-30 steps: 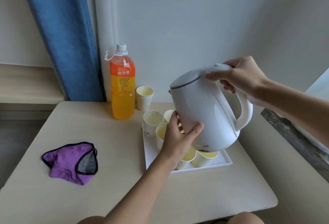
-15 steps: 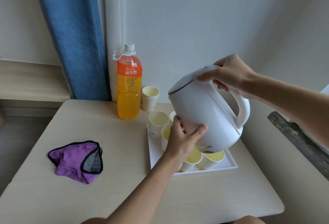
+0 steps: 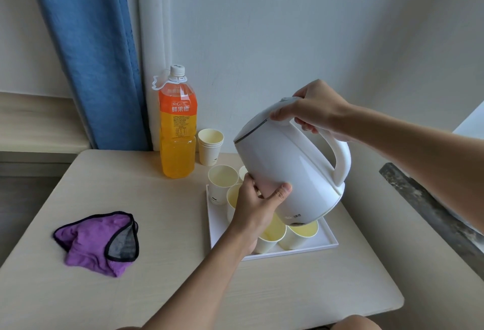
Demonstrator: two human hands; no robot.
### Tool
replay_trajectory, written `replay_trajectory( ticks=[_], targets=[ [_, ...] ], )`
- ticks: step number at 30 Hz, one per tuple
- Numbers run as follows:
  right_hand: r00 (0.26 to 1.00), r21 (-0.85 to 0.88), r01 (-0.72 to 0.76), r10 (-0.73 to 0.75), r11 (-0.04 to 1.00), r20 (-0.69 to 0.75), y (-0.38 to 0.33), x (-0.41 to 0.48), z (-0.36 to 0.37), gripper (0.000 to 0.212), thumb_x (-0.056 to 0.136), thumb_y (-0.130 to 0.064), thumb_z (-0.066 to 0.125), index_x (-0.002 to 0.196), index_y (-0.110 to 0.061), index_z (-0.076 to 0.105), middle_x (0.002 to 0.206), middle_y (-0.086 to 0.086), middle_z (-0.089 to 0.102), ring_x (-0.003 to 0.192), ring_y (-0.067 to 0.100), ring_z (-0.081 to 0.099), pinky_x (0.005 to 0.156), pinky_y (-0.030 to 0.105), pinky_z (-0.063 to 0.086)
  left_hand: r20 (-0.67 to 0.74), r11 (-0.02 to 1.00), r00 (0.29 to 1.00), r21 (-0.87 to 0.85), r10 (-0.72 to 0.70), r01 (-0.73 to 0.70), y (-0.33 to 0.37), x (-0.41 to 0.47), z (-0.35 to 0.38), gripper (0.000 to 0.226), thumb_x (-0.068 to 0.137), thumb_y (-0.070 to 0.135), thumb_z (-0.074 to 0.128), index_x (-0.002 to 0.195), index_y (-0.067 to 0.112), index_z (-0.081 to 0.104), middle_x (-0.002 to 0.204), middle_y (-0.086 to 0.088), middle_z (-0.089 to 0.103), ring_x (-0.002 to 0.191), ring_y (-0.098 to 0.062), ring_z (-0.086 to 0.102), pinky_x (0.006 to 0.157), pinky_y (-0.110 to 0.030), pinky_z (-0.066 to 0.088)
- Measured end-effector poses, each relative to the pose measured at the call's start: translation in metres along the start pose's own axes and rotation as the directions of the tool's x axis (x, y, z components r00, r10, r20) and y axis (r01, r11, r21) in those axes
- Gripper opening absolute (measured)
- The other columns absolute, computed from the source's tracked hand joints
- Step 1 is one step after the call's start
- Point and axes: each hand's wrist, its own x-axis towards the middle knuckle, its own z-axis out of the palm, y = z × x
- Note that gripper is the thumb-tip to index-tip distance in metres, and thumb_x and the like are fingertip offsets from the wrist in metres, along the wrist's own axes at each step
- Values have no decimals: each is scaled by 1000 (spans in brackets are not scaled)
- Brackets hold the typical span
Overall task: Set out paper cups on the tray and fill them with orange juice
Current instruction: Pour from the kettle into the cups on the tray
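Cream paper cups [image 3: 222,183] stand clustered on a white tray [image 3: 217,232] at 3 o'clock on the tabletop [image 3: 157,198], pale yellow inside. Above them a white kettle [image 3: 293,162] tips toward 9 o'clock, more steeply than a second ago. The left hand [image 3: 254,209] has its grip curled round the kettle's lower side; the right hand [image 3: 314,104] grips the handle top. At 12 o'clock stands a juice bottle [image 3: 178,146] labelled "鲜果橙", spare cups [image 3: 210,150] beside it. The kettle's small print is unreadable. A purple cloth [image 3: 97,243] lies at 8 o'clock.
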Motion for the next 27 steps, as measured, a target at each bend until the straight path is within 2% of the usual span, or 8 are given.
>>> replay_trajectory(
  ticks=[3, 6, 12, 16, 20, 27],
  targets=[
    [1000, -26, 3, -3, 1000, 4, 0, 2, 0, 36, 68, -32, 84, 63, -7, 58, 53, 8, 49, 45, 19, 40, 44, 25, 33, 0, 1000, 1000, 21, -16, 16, 0, -1, 2, 53, 86, 22, 84, 129, 14, 54, 124, 1, 72, 103, -4, 71, 78, -16, 52],
    [1000, -46, 1, -1, 999, 0, 0, 5, 1, 37, 67, -32, 84, 59, -9, 56, 52, 7, 49, 44, 19, 41, 44, 25, 33, 4, 999, 1000, 23, -27, 27, 0, -2, 4, 50, 88, 21, 81, 129, 14, 55, 124, 1, 73, 103, -3, 71, 74, -13, 52],
    [1000, -100, -10, 11, 995, 9, -1, 7, 3, 35, 67, -34, 83, 64, -8, 60, 53, 8, 51, 44, 19, 42, 43, 24, 34, 11, 999, 999, -16, -47, 48, -1, -3, 6, 48, 88, 21, 81, 128, 15, 56, 124, 1, 73, 111, -9, 70, 91, -25, 54],
    [1000, -137, -20, 22, 990, 16, -4, 8, 4, 33, 68, -34, 82, 66, -8, 61, 54, 7, 52, 47, 19, 44, 41, 22, 34, 17, 998, 998, -28, -52, 53, -5, -2, 6, 57, 81, 32, 85, 128, 17, 58, 123, 1, 73, 114, -11, 69, 104, -38, 53],
    [999, -143, -29, 31, 989, 11, -5, 10, 6, 32, 68, -33, 82, 66, -9, 61, 55, 7, 52, 47, 19, 44, 41, 22, 34, 12, 998, 999, -40, -45, 45, -5, -1, 7, 65, 71, 39, 83, 127, 17, 58, 122, 1, 74, 114, -12, 69, 105, -39, 53],
    [999, -148, -31, 33, 989, 15, -7, 10, 6, 32, 68, -32, 82, 67, -9, 60, 55, 7, 51, 46, 19, 44, 40, 22, 33, 18, 998, 999, -36, -46, 46, -5, -1, 6, 61, 76, 36, 84, 127, 16, 59, 121, 2, 74, 114, -13, 70, 107, -44, 52]
  ],
)
